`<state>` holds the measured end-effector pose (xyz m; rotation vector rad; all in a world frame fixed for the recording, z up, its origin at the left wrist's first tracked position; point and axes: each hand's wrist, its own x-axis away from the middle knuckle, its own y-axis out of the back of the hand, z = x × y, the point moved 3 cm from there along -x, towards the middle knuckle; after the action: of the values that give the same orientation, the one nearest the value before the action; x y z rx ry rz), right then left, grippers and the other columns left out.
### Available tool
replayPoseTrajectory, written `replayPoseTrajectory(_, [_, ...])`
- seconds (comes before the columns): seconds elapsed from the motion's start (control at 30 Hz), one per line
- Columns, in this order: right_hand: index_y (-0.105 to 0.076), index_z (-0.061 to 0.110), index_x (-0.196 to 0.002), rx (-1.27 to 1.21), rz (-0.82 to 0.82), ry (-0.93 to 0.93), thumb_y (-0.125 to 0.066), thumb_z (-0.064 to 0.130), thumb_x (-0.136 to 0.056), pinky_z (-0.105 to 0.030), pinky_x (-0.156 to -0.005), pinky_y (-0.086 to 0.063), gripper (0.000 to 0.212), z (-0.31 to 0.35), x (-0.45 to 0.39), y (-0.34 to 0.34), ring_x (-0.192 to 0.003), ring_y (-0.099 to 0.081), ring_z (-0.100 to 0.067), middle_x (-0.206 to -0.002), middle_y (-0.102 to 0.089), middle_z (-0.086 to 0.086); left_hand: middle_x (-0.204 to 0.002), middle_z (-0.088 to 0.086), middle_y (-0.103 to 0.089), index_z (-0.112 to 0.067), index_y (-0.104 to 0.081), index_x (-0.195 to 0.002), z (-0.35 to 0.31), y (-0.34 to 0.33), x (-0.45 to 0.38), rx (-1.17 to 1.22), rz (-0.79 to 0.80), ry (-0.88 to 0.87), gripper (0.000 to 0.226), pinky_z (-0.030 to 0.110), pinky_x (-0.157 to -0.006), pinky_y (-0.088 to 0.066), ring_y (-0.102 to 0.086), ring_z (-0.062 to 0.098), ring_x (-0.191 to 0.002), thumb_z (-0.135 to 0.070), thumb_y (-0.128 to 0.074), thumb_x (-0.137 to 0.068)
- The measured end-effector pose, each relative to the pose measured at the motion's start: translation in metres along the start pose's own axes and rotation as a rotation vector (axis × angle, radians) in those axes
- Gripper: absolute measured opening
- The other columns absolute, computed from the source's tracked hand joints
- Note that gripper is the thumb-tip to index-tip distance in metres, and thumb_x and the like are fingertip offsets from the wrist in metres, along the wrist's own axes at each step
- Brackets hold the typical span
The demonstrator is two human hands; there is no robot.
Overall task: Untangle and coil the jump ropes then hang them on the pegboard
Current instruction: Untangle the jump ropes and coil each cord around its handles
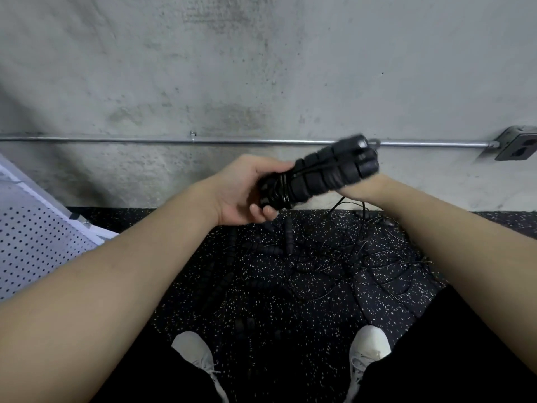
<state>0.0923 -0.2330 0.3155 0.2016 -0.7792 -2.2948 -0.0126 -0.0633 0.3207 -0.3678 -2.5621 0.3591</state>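
Pegboard [37, 242]: white, perforated, leaning at far left against the concrete wall [261, 68], lower edge near the floor. Nothing visibly hung on it in view.

Left hand [241, 193]: grip closed around the lower-left end of the handle bundle [319, 173], fingers curled under, thumb side on top. Thin black cord is wound several turns around the handles right at this grip.

Handle bundle: two black ribbed foam jump-rope handles held side by side. Long axis runs diagonally, low-left at the left hand to high-right, tips pointing up toward the conduit pipe [174, 140] on the wall. Motion-blurred at the upper end, so fine detail there is unreadable.

Right hand [360, 189]: mostly hidden behind the bundle; only wrist and heel show. Can't tell whether its grip is closed or on what. It sits at the upper-right half of the bundle, and a loose cord [345, 203] drops from just below it to the floor.

Rope pile [334, 257]: remaining tangled black ropes and handles on the speckled rubber floor [305, 309], between the person's white shoes and the wall, directly below both hands.

Judgement: wrapping in progress, one rope partly coiled. Free cord feeds from the right, so the right hand is likely the winder, left the anchor. Pegboard lies left of the left hand, well apart.

Outlet box [520, 145]: far right on wall.
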Motion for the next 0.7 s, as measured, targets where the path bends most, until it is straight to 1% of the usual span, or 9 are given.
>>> replayPoseTrajectory(0.07, [-0.056, 0.021, -0.068, 0.015, 0.074, -0.050, -0.062, -0.010, -0.090, -0.014, -0.057, -0.042, 0.039, -0.004, 0.000, 0.001, -0.044, -0.053, 0.009, -0.044, -0.055, 0.018, -0.079, 0.009, -0.065, -0.012, -0.074, -0.089, 0.007, -0.004, -0.003, -0.151, 0.025, 0.053, 0.025, 0.015, -0.028, -0.026, -0.044, 0.012, -0.037, -0.035, -0.067, -0.081])
replayPoseTrajectory(0.13, [-0.063, 0.019, -0.061, 0.128, 0.108, -0.028, -0.076, 0.008, -0.085, -0.018, -0.054, -0.041, 0.030, -0.003, -0.006, -0.001, -0.046, -0.049, 0.003, -0.047, -0.057, 0.016, -0.078, 0.007, -0.065, -0.018, -0.070, -0.104, 0.010, -0.007, -0.005, -0.355, 0.024, 0.059, 0.030, 0.015, -0.031, -0.027, -0.046, 0.012, -0.039, -0.038, -0.066, -0.082])
replayPoseTrajectory(0.23, [-0.067, 0.020, -0.064, 0.242, 0.116, -0.007, -0.086, 0.027, -0.077, -0.014, -0.050, -0.033, 0.024, 0.001, -0.008, -0.003, -0.049, -0.044, 0.001, -0.048, -0.054, 0.019, -0.079, 0.005, -0.066, -0.032, -0.063, -0.112, 0.011, -0.011, -0.007, -0.598, -0.008, 0.035, 0.019, 0.016, -0.035, -0.029, -0.047, 0.013, -0.043, -0.035, -0.067, -0.094])
replayPoseTrajectory(0.37, [-0.076, 0.023, -0.076, 0.305, 0.154, 0.011, -0.086, 0.038, -0.075, -0.012, -0.053, -0.035, 0.018, 0.003, -0.005, -0.001, -0.055, -0.049, 0.002, -0.055, -0.060, 0.022, -0.069, 0.004, -0.062, -0.032, -0.037, -0.125, 0.021, -0.013, -0.015, -0.828, -0.116, 0.049, 0.052, 0.022, -0.037, -0.035, -0.047, 0.014, -0.045, -0.035, -0.075, -0.090])
replayPoseTrajectory(0.43, [-0.077, 0.022, -0.077, 0.298, 0.147, 0.004, -0.087, 0.041, -0.074, -0.016, -0.053, -0.035, 0.021, 0.004, -0.004, -0.002, -0.052, -0.046, -0.001, -0.057, -0.063, 0.015, -0.064, 0.004, -0.060, -0.030, -0.031, -0.128, 0.027, -0.015, -0.020, -0.876, -0.163, 0.069, 0.059, 0.023, -0.037, -0.038, -0.047, 0.014, -0.044, -0.036, -0.076, -0.090])
replayPoseTrajectory(0.5, [-0.078, 0.020, -0.078, 0.284, 0.098, 0.010, -0.087, 0.045, -0.071, -0.022, -0.053, -0.035, 0.028, 0.006, -0.004, -0.003, -0.054, -0.043, -0.006, -0.070, -0.069, -0.003, -0.069, 0.005, -0.062, -0.030, -0.028, -0.135, 0.026, -0.013, -0.024, -0.852, -0.234, 0.067, 0.067, 0.024, -0.038, -0.040, -0.048, 0.014, -0.044, -0.037, -0.077, -0.089])
replayPoseTrajectory(0.6, [-0.078, 0.022, -0.077, 0.236, 0.030, 0.020, -0.086, 0.045, -0.072, -0.026, -0.058, -0.039, 0.025, 0.016, -0.003, -0.007, -0.062, -0.050, -0.011, -0.082, -0.073, -0.011, -0.079, 0.007, -0.066, -0.042, -0.018, -0.153, 0.023, -0.006, -0.027, -0.730, -0.292, 0.077, 0.087, 0.023, -0.039, -0.042, -0.050, 0.014, -0.044, -0.034, -0.077, -0.089])
replayPoseTrajectory(0.67, [-0.077, 0.022, -0.074, 0.192, 0.012, 0.024, -0.086, 0.043, -0.074, -0.025, -0.057, -0.040, 0.023, 0.021, -0.002, -0.011, -0.061, -0.052, -0.010, -0.076, -0.074, -0.006, -0.079, 0.005, -0.067, -0.028, -0.036, -0.150, 0.021, -0.003, -0.027, -0.702, -0.294, 0.093, 0.069, 0.024, -0.041, -0.045, -0.052, 0.015, -0.045, -0.034, -0.074, -0.093])
replayPoseTrajectory(0.7, [-0.075, 0.023, -0.072, 0.176, 0.007, 0.030, -0.085, 0.042, -0.075, -0.023, -0.056, -0.042, 0.022, 0.023, -0.002, -0.013, -0.059, -0.054, -0.006, -0.071, -0.073, 0.002, -0.078, 0.004, -0.067, -0.018, -0.050, -0.138, 0.021, -0.002, -0.027, -0.689, -0.294, 0.097, 0.051, 0.024, -0.041, -0.047, -0.054, 0.016, -0.046, -0.035, -0.072, -0.094])
